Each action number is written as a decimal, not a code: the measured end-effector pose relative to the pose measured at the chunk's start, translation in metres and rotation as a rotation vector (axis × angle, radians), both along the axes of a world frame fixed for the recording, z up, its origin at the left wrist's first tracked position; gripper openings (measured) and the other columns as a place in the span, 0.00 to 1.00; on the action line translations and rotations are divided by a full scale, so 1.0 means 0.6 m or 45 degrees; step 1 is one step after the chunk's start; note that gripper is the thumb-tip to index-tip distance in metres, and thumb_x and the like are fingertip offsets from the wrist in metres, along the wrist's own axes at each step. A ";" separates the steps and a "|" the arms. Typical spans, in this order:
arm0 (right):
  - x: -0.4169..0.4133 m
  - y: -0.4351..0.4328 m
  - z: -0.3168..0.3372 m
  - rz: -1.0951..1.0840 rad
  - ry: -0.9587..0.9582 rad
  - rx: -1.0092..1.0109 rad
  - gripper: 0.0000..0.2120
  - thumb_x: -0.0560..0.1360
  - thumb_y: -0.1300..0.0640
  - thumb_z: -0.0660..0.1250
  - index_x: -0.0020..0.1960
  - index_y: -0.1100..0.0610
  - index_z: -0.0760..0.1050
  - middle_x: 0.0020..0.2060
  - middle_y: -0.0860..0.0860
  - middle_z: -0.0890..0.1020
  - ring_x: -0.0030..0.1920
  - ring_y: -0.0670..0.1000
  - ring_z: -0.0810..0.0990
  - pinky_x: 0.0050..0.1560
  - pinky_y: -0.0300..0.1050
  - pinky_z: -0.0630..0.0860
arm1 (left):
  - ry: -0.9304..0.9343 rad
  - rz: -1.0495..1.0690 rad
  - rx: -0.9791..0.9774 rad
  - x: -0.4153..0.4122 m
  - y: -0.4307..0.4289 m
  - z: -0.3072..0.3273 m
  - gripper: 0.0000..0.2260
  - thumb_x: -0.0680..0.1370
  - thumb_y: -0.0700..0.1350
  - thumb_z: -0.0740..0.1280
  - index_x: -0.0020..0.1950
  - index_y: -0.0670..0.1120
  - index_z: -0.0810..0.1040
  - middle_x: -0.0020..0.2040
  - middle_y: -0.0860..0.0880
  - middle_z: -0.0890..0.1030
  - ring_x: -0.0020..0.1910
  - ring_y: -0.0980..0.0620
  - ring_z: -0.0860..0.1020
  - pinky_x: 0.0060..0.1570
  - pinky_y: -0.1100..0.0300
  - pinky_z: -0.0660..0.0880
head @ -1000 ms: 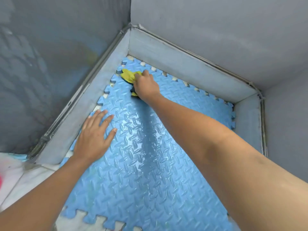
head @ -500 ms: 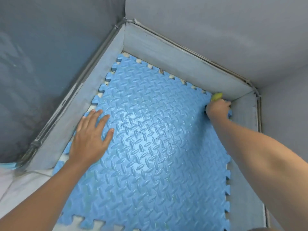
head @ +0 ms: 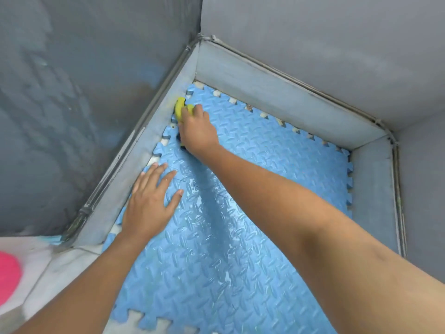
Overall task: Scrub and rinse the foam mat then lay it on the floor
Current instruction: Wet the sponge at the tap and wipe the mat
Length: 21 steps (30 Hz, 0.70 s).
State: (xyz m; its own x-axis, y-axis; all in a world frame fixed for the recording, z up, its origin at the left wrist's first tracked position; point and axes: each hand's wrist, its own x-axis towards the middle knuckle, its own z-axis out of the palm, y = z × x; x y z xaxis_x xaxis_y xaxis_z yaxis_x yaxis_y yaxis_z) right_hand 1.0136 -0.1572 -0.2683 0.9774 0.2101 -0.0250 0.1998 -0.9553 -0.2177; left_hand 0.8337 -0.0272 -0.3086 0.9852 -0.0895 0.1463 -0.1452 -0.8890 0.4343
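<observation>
A wet blue foam mat [head: 277, 179] with a ridged pattern and jigsaw edges lies flat in a grey walled corner. My left hand [head: 150, 203] rests palm down on the mat's left side, fingers spread, holding nothing. My right hand [head: 198, 131] reaches across to the mat's far left corner and grips a yellow sponge [head: 180, 109], pressing it against the mat's edge by the left wall. Only the sponge's yellow top shows past my fingers.
Low grey skirting [head: 277, 92] borders the mat at the back, left and right, with grey walls above. White floor tiles [head: 55, 268] lie at the lower left, and a pink round object [head: 8, 277] sits at the left edge.
My right hand has swept with the sponge from the mat's far right corner back to its far left corner. My left hand has stayed pressed on the mat.
</observation>
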 end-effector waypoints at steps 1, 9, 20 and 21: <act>-0.037 -0.020 -0.004 0.104 -0.024 0.016 0.18 0.80 0.55 0.61 0.69 0.57 0.69 0.61 0.59 0.70 0.58 0.62 0.72 0.47 0.55 0.76 | -0.009 -0.002 -0.004 0.000 0.000 0.000 0.25 0.82 0.59 0.60 0.73 0.45 0.77 0.76 0.45 0.72 0.78 0.43 0.66 0.79 0.44 0.60; -0.139 -0.396 -0.009 -0.305 -0.070 -0.072 0.17 0.81 0.50 0.61 0.68 0.55 0.70 0.60 0.60 0.72 0.55 0.62 0.75 0.49 0.55 0.77 | 0.041 -0.024 -0.005 0.000 0.000 0.004 0.27 0.82 0.60 0.57 0.74 0.45 0.75 0.77 0.45 0.71 0.79 0.44 0.64 0.80 0.45 0.57; -0.226 -0.282 0.018 -0.100 0.041 -0.087 0.22 0.77 0.60 0.63 0.70 0.56 0.68 0.59 0.60 0.71 0.55 0.63 0.74 0.46 0.55 0.78 | 0.158 -0.171 -0.106 0.010 0.027 -0.003 0.26 0.83 0.57 0.56 0.78 0.46 0.70 0.80 0.46 0.66 0.82 0.45 0.59 0.81 0.49 0.49; -0.274 -0.251 0.023 0.094 0.063 -0.078 0.25 0.76 0.61 0.65 0.72 0.55 0.66 0.60 0.59 0.72 0.55 0.62 0.73 0.46 0.55 0.78 | 0.169 -0.184 -0.120 0.012 0.030 -0.001 0.26 0.83 0.56 0.56 0.78 0.46 0.70 0.81 0.46 0.65 0.82 0.45 0.58 0.81 0.49 0.49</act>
